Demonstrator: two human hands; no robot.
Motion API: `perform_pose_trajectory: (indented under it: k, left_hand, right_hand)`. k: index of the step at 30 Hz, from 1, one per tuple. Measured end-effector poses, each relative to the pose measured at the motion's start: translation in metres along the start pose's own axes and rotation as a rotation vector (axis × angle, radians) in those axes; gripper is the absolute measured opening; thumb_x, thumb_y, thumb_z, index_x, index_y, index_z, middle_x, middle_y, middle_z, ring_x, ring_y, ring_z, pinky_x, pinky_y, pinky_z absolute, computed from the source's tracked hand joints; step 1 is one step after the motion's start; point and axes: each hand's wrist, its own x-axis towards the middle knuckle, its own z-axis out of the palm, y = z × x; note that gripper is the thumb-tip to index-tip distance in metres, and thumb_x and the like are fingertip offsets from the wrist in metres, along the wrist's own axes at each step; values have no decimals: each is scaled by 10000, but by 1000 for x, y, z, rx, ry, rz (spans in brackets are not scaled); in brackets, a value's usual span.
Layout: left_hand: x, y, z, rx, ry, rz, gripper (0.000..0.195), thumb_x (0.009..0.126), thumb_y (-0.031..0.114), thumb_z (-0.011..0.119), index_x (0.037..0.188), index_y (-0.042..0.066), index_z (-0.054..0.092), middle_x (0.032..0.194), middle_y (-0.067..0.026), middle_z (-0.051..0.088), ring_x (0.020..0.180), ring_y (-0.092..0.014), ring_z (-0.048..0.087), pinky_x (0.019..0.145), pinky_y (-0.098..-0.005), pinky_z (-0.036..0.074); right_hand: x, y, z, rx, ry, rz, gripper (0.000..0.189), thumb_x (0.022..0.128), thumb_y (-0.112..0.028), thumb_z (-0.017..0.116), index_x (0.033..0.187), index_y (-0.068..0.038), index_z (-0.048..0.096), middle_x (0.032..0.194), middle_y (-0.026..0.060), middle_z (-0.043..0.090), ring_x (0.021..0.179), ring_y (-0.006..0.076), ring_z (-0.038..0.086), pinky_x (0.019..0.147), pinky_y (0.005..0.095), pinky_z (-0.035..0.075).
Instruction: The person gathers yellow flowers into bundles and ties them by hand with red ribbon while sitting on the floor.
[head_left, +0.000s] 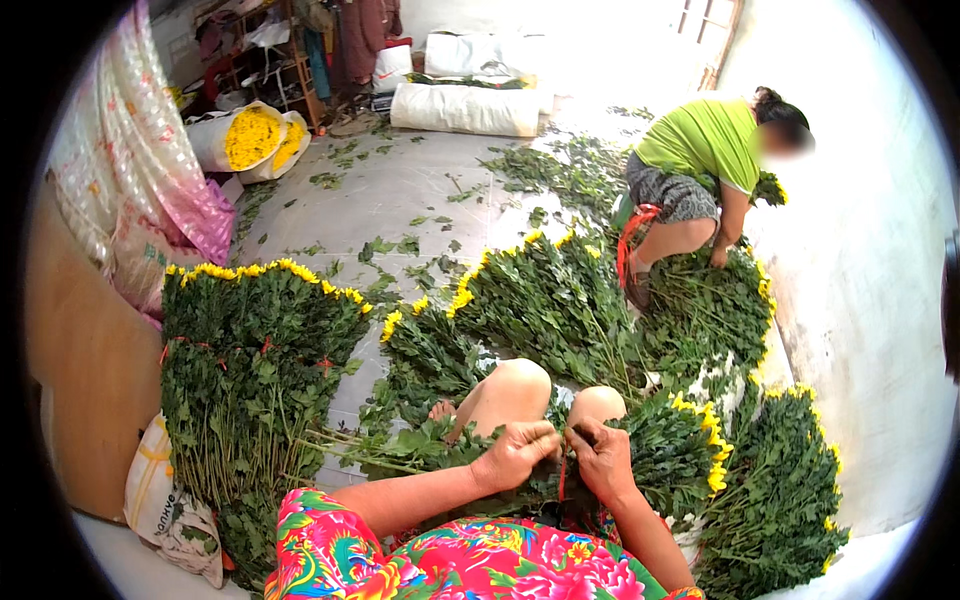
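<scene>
A bunch of yellow chrysanthemums (667, 442) lies across my lap, its blooms to the right and its cut stems to the left. Around its middle runs a red tie (562, 476). My left hand (521, 454) pinches the tie from the left, fingers closed. Close beside it, nearly touching, my right hand (602, 456) pinches the tie from the right. The ends between the fingertips are too small to make out. Tied bunches of chrysanthemums (255, 375) lie stacked at my left, with red ties round them.
Loose chrysanthemum stems (540, 300) spread over the floor ahead. A person in a green shirt (697, 139) bends over more stems at the upper right. More chrysanthemums (780, 480) lie at my right by the wall. White wrapped rolls (465, 109) stand at the back; a white sack (172, 510) lies lower left.
</scene>
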Motion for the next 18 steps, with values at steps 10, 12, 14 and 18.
perform_pose_trajectory:
  k: [10,12,14,18]
  left_hand:
    - [4,-10,-4,-277,-159,-298,185,1038,192,567,1092,35,650,893,16,636,747,-82,543,663,-255,459]
    - [2,3,-5,-210,-216,-268,213,991,130,618,1163,9,650,937,-2,649,792,-96,568,717,-268,477]
    - [2,-5,-8,-147,-302,-234,228,972,108,640,1174,3,651,981,-9,665,848,-88,587,747,-267,488]
    - [0,-8,0,-237,-226,-154,199,928,45,689,1118,-15,708,989,-13,718,933,-79,629,827,-279,523]
  right_hand:
    - [-12,-16,-13,-16,51,-359,75,844,-23,724,854,19,663,694,112,588,602,221,538,582,340,438]
    - [-13,-26,-18,-87,14,-447,84,793,-15,740,858,-11,687,716,112,622,639,297,572,607,383,457]
    - [-8,-27,-19,-192,-21,-471,84,795,-18,737,865,-15,690,718,108,632,647,288,593,608,385,464]
    - [5,-35,-20,-222,-87,-386,84,776,-65,746,797,-31,672,725,109,663,667,314,639,598,383,495]
